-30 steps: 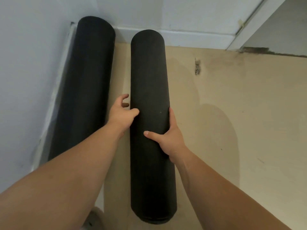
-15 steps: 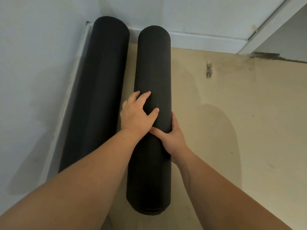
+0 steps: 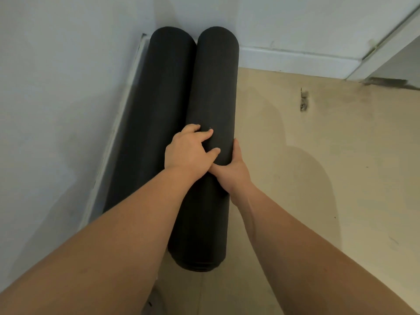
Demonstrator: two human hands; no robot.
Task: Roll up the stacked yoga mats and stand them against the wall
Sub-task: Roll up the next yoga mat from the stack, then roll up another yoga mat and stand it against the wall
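Observation:
Two rolled black yoga mats stand side by side in the room's corner. The left rolled mat [image 3: 156,114] leans against the left wall. The right rolled mat [image 3: 214,87] touches it along its length, its top end facing me near the bottom of the view. My left hand [image 3: 189,148] lies over the front of the right mat at mid-height, fingers spread on it. My right hand [image 3: 234,169] grips the same mat from its right side, thumb under my left hand.
White walls meet in the corner [image 3: 159,17], with a white skirting board [image 3: 295,62] along the back wall. A door frame [image 3: 386,48] stands at the upper right. The beige floor [image 3: 318,178] has a small dark mark [image 3: 303,102].
The right mat has moved left until it touches the left mat, closing the gap. Both hands went with it, and my left hand shifted from its side onto its front.

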